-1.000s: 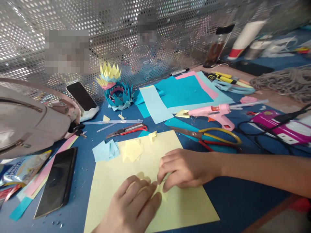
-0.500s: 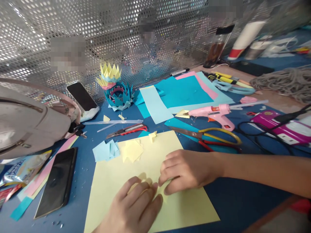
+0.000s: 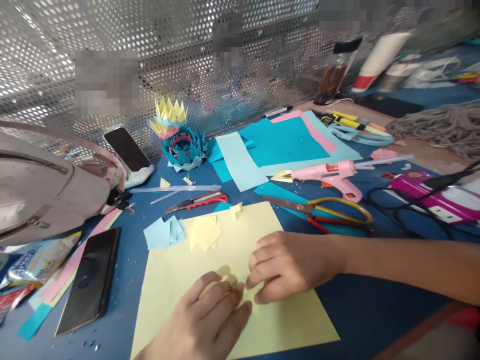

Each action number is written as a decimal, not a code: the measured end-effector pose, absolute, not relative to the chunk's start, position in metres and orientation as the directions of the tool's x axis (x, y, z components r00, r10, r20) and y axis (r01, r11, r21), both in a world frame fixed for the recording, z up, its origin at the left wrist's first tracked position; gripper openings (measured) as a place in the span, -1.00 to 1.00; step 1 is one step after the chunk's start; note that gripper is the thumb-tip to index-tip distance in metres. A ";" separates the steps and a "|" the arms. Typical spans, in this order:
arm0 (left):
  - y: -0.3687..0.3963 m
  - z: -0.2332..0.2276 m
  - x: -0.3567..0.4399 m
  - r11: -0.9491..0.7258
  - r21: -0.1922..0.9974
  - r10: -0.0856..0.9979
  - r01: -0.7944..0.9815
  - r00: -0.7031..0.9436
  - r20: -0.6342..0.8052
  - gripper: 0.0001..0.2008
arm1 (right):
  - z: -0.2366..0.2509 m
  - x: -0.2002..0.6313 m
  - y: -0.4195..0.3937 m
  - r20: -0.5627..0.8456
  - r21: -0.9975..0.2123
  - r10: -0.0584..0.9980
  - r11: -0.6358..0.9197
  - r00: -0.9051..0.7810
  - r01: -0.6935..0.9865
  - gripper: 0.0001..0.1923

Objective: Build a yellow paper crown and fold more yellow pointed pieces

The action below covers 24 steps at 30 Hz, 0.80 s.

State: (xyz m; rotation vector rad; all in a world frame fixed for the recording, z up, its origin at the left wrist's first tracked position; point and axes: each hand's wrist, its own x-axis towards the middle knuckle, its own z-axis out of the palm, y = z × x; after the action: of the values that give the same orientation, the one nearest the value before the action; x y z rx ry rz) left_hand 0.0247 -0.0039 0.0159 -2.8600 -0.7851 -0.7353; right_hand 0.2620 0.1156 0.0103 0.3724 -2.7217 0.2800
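Observation:
My left hand [image 3: 210, 315] is closed over the lower middle of a large pale yellow sheet [image 3: 300, 325]. Facing it from the right, my right hand [image 3: 285, 265] is closed too. Their fingertips nearly meet, pinching a small yellow paper piece [image 3: 252, 303] that blends with the sheet and is mostly hidden. Toward the sheet's far edge lie small yellow paper pieces [image 3: 204, 232] and a little folded yellow piece [image 3: 236, 211]. Light blue paper pieces [image 3: 164, 233] overlap the sheet's far left corner.
Beyond the sheet are a red-handled cutter [image 3: 198, 200], scissors [image 3: 337, 210] and a pink glue gun [image 3: 330, 177]. A pointed paper model [image 3: 183, 147] stands near the perforated metal panel. Left are a phone [image 3: 90, 280] and a bag [image 3: 52, 185]; right, a purple power strip [image 3: 431, 195].
My hands stay almost in place, with only a slight shift of the fingers at the small paper piece. Nothing else has moved.

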 end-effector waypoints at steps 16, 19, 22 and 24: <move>-0.020 0.023 0.027 -0.745 -0.173 0.533 0.644 0.732 0.425 -0.68 | 0.009 0.259 0.104 0.362 -0.185 -0.103 0.966 -0.926 -0.180 -0.67; -0.023 0.018 0.023 -0.744 -0.127 0.573 0.656 0.723 0.386 -0.71 | 0.010 0.253 0.100 0.375 -0.159 -0.091 0.974 -0.922 -0.161 -0.61; -0.025 0.013 0.023 -0.706 -0.077 0.614 0.704 0.663 0.429 -0.74 | 0.012 0.241 0.096 0.379 -0.127 -0.097 0.980 -0.920 -0.155 -0.54; -0.026 0.014 0.023 -0.701 -0.063 0.637 0.711 0.663 0.393 -0.77 | 0.013 0.233 0.093 0.364 -0.111 -0.099 0.983 -0.926 -0.149 -0.51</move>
State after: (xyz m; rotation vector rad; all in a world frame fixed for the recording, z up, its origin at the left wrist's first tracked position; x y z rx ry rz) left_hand 0.0226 -0.0256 0.0143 -2.6681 -1.0959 -0.5106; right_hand 0.2333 0.0934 0.0128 0.1786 -2.7640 0.1926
